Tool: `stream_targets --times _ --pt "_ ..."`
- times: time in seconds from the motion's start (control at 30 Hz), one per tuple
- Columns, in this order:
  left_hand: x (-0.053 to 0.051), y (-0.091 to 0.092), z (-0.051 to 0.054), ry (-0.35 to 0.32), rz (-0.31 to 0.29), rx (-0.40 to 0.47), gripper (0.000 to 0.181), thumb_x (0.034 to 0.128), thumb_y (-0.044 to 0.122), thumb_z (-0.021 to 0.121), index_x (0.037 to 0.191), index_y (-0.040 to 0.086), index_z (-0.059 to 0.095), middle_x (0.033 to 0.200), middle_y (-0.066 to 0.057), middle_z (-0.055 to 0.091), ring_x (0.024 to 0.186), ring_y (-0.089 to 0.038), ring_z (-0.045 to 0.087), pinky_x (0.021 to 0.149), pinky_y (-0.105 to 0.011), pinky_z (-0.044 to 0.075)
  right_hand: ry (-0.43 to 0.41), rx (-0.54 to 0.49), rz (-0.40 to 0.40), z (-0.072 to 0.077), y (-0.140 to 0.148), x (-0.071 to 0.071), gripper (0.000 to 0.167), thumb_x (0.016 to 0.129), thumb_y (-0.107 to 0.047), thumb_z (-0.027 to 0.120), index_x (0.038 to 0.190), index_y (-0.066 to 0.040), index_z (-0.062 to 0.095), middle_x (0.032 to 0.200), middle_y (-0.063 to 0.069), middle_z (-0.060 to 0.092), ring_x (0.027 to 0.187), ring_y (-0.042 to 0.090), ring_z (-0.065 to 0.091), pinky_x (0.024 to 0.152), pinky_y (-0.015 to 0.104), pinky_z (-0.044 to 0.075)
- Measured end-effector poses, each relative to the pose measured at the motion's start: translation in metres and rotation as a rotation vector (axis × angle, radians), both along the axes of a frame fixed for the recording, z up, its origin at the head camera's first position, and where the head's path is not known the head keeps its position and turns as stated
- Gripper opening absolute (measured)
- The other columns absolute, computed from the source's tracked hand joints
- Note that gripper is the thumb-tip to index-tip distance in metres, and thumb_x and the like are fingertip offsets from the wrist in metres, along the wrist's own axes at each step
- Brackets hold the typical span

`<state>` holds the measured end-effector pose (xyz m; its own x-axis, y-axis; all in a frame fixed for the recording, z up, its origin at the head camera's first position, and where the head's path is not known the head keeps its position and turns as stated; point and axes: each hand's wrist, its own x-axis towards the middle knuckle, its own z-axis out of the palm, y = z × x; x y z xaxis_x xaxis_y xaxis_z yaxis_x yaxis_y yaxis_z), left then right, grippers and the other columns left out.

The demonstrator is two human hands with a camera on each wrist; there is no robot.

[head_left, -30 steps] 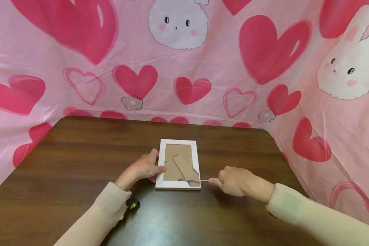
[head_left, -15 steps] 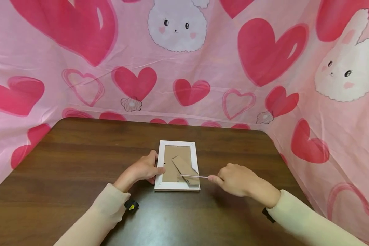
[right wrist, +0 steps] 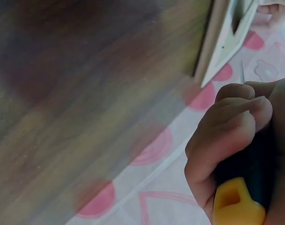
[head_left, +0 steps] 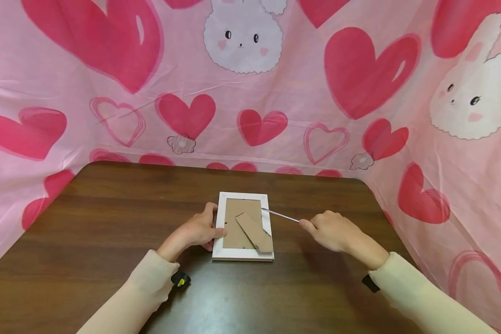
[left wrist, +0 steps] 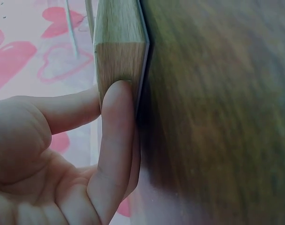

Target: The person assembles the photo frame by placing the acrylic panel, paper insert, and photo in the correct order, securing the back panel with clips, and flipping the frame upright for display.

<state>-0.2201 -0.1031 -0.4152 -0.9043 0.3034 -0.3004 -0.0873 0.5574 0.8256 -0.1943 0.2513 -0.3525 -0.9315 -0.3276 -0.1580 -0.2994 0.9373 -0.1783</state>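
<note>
A white picture frame (head_left: 243, 253) lies face down on the dark wooden table, its brown backing board (head_left: 237, 207) up. A slanting brown stand flap (head_left: 254, 232) crosses the board toward the lower right corner. My left hand (head_left: 196, 228) grips the frame's left edge, thumb on the white back; in the left wrist view its fingers (left wrist: 116, 112) press the wood-coloured side. My right hand (head_left: 331, 230) holds a screwdriver by its black and yellow handle (right wrist: 238, 206). The thin metal shaft (head_left: 281, 215) points left, its tip at the frame's right inner edge; whether it touches is unclear.
The wooden table (head_left: 129, 218) extends around the frame on all sides. A pink cloth (head_left: 292, 93) with hearts and rabbits hangs behind and beside it. Dark wrist devices (head_left: 181, 279) sit below both cuffs.
My right hand has moved the screwdriver up and right, from the flap near the frame's bottom to its upper right inner edge. The left hand keeps its grip and the frame stays in place.
</note>
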Motion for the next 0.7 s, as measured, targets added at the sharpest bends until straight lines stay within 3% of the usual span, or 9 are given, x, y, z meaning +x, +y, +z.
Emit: stream_targets --times 0.13,0.23,0.47,0.7 --pt "-0.002 0.001 0.001 0.011 -0.025 -0.018 0.084 0.0995 0.01 0.075 0.163 0.009 0.02 0.098 -0.021 0.059 0.06 -0.023 0.067 0.053 -0.037 0.062 -0.022 0.013 -0.025 -0.005 0.003 -0.001 0.051 0.112 -0.047 0.047 0.079 -0.015 0.07 0.068 -0.005 0.056 0.075 0.017 0.063 0.079 0.05 0.056" --pt "-0.003 0.0 0.002 0.024 -0.057 -0.039 0.082 0.1009 0.012 0.074 0.164 0.009 0.022 0.097 -0.02 0.059 0.06 -0.023 0.066 0.054 -0.037 0.062 -0.035 0.012 -0.041 -0.01 0.005 -0.003 0.05 0.112 -0.047 0.048 0.088 -0.013 0.075 0.071 -0.004 0.059 0.078 0.018 0.065 0.08 0.051 0.057" --pt "-0.003 -0.006 0.004 0.031 -0.119 -0.041 0.08 0.1016 0.013 0.073 0.164 0.005 0.023 0.093 -0.017 0.062 0.066 -0.023 0.066 0.061 -0.037 0.063 -0.053 -0.002 -0.059 -0.02 0.006 -0.004 0.048 0.111 -0.046 0.05 0.085 -0.013 0.073 0.069 -0.003 0.056 0.07 0.018 0.056 0.07 0.044 0.051" --pt "-0.003 -0.009 0.002 0.018 -0.126 -0.005 0.081 0.1003 0.01 0.074 0.164 0.005 0.024 0.093 -0.017 0.06 0.067 -0.024 0.067 0.062 -0.038 0.064 -0.089 -0.028 -0.056 -0.024 0.005 -0.001 0.05 0.112 -0.046 0.047 0.084 -0.013 0.072 0.069 -0.004 0.052 0.071 0.017 0.056 0.073 0.042 0.051"
